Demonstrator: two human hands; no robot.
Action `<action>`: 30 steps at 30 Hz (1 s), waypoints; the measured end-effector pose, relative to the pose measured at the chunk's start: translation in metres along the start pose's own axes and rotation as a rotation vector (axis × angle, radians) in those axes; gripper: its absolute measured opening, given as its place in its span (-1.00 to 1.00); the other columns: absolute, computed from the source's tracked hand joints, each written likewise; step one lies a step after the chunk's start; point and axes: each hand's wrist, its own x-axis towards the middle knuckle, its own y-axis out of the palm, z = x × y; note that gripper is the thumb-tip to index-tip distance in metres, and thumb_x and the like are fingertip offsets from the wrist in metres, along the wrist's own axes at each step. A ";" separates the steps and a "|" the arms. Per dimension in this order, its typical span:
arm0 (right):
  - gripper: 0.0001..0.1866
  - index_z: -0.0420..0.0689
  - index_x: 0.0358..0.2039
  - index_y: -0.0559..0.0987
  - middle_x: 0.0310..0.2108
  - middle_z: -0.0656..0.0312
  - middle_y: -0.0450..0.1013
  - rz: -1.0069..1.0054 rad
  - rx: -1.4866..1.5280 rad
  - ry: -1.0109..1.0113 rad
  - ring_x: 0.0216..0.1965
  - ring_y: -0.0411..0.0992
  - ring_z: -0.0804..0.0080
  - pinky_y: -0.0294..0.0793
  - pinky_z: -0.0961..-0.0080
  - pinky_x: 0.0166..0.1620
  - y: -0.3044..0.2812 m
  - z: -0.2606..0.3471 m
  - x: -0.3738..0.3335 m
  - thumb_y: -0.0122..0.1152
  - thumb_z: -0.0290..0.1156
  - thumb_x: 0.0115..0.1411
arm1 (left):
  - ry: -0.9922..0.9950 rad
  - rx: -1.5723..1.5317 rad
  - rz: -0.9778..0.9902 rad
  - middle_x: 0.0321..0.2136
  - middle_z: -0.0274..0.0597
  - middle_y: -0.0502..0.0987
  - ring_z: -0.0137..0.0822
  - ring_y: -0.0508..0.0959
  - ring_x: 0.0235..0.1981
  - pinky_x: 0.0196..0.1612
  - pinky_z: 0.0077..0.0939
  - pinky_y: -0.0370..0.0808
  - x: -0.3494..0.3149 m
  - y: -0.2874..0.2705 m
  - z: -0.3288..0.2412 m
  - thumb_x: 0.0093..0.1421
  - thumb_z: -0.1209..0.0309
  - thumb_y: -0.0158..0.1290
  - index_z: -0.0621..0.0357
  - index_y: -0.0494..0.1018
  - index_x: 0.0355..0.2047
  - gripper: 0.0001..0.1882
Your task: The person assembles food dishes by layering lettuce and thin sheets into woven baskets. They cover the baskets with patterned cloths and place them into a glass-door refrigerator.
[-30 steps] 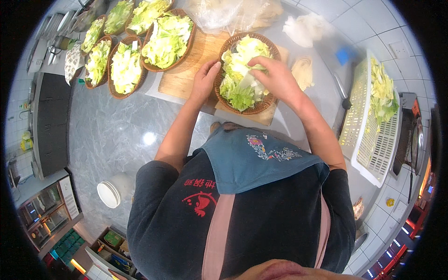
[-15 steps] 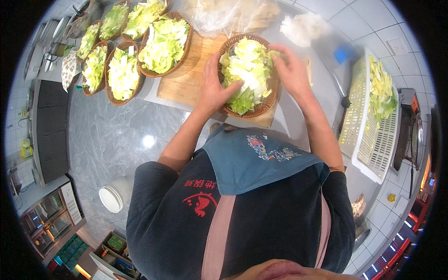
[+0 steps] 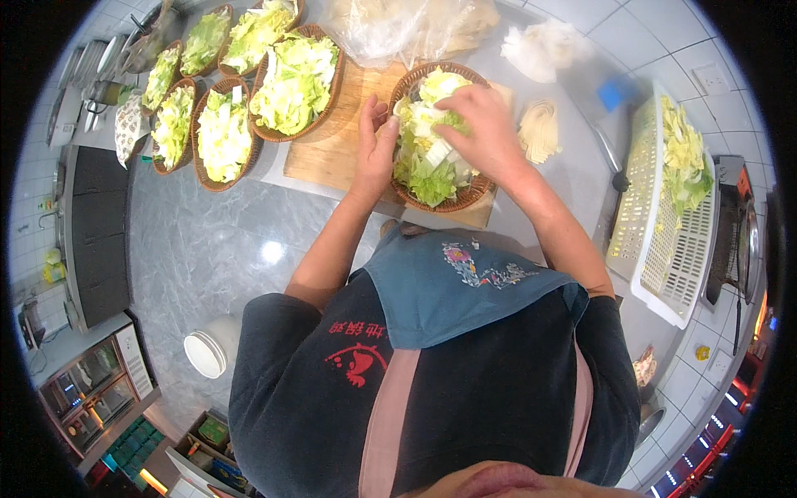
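A brown woven basket [image 3: 486,192] filled with cut lettuce leaves [image 3: 427,170] stands on a wooden cutting board [image 3: 320,166]. Over the far right part of that pile is my right hand [image 3: 483,133], its fingers and thumb curled around some of the leaves. My left hand [image 3: 378,141] is upright by the basket's left rim, fingers apart and holding nothing; whether it touches the rim I cannot tell. To the right of the board lies a fanned stack of thin pale strips [image 3: 540,131].
Several lettuce-filled baskets [image 3: 264,137] cluster at the far left. Behind the board are a clear plastic bag [image 3: 365,33] and a white crumpled bag [image 3: 540,50]. A knife [image 3: 610,153] lies on the right, near a white perforated crate [image 3: 652,278] with more leaves. A white bucket [image 3: 205,354] stands on the floor.
My right hand has moved left from the basket's right rim onto the leaves, uncovering the pale strips. My left hand has come off the leaves to the basket's left side.
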 end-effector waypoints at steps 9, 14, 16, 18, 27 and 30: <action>-0.78 -0.08 -0.23 0.55 -0.22 0.20 0.45 -0.244 0.009 0.231 -0.19 0.40 0.29 0.38 0.48 -0.12 -0.072 -0.061 -0.040 0.18 -0.37 0.08 | -0.075 0.414 0.069 -0.32 0.01 0.55 -0.27 0.53 -0.27 -0.17 -0.48 0.42 0.018 -0.023 0.013 0.22 0.31 -0.08 0.35 0.39 -0.07 -0.63; -0.70 -0.10 -0.11 0.52 -0.13 0.21 0.46 -0.469 -0.139 0.667 -0.14 0.40 0.41 0.39 0.43 -0.09 -0.191 -0.146 -0.111 0.12 -0.32 0.16 | -0.018 0.551 0.114 -0.41 0.07 0.55 -0.19 0.56 -0.37 -0.26 -0.42 0.45 0.017 -0.020 0.001 0.19 0.34 -0.06 0.35 0.43 -0.14 -0.67; -0.67 -0.14 -0.10 0.52 -0.14 0.14 0.46 -0.416 -0.326 0.792 -0.14 0.41 0.36 0.39 0.44 -0.06 -0.228 -0.199 -0.164 0.07 -0.25 0.18 | -0.013 0.551 0.111 -0.44 0.05 0.55 -0.20 0.56 -0.40 -0.29 -0.41 0.45 0.014 -0.020 0.002 0.19 0.36 -0.06 0.35 0.42 -0.16 -0.69; -0.64 -0.20 -0.12 0.51 -0.20 0.07 0.48 -0.015 -0.516 0.946 -0.18 0.44 0.30 0.41 0.43 -0.10 -0.264 -0.265 -0.250 0.03 -0.21 0.19 | -0.029 0.469 0.097 -0.46 0.00 0.55 -0.26 0.55 -0.42 -0.31 -0.44 0.44 0.009 -0.021 0.013 0.19 0.38 -0.06 0.36 0.42 -0.16 -0.70; -0.61 -0.27 -0.15 0.52 -0.40 0.02 0.52 0.352 0.306 1.624 -0.43 0.50 0.26 0.50 0.35 -0.40 -0.215 -0.230 -0.282 0.01 -0.20 0.18 | -0.136 0.506 0.091 -0.33 -0.13 0.53 -0.38 0.49 -0.27 -0.16 -0.52 0.40 -0.008 -0.013 0.000 0.23 0.37 -0.05 0.30 0.41 -0.13 -0.72; -0.60 -0.25 -0.01 0.45 -0.20 0.02 0.49 0.069 0.585 1.334 -0.31 0.49 0.35 0.51 0.43 -0.25 -0.203 -0.224 -0.281 0.06 -0.32 0.18 | 0.110 0.530 0.068 -0.34 0.00 0.54 -0.27 0.52 -0.29 -0.18 -0.47 0.42 -0.005 -0.015 0.016 0.21 0.39 -0.06 0.33 0.42 -0.15 -0.72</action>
